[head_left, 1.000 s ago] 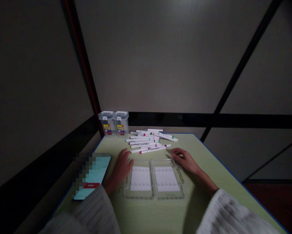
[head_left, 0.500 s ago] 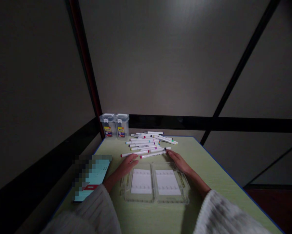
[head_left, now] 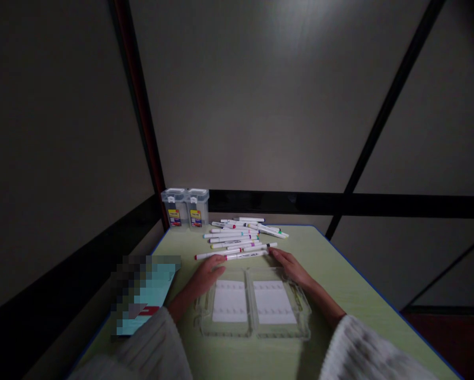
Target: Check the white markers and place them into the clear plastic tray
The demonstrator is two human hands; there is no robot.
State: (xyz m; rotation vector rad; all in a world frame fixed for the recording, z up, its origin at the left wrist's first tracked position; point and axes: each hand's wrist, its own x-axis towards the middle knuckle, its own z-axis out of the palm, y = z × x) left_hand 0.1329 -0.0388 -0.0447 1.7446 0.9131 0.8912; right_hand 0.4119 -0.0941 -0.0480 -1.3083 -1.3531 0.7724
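Observation:
A transparent plastic case [head_left: 249,333] lies unfolded on the table in front of me, with white paper sheets in both halves. Beyond its far edge, a white marker with a pink end [head_left: 247,256] lies crosswise. My left hand [head_left: 207,273] is by the case's far left corner, fingertips at the marker's pink end and thumb apart. At the marker's other end are the stretched fingertips of my right hand [head_left: 293,266], over the case's far right corner. Whether either hand presses on the marker is unclear. More white markers [head_left: 233,236] with coloured ends are heaped behind it.
Two clear lidded boxes [head_left: 198,214] with labels stand at the table's back left corner. A teal flat item [head_left: 163,282], partly blurred out, lies by the left edge. The table [head_left: 340,295] has a blue rim and meets a panelled wall [head_left: 253,105].
My left hand has come to the pink end of the nearest marker, where a small gap showed before. My right hand stays at the other end. The whole view has shifted slightly.

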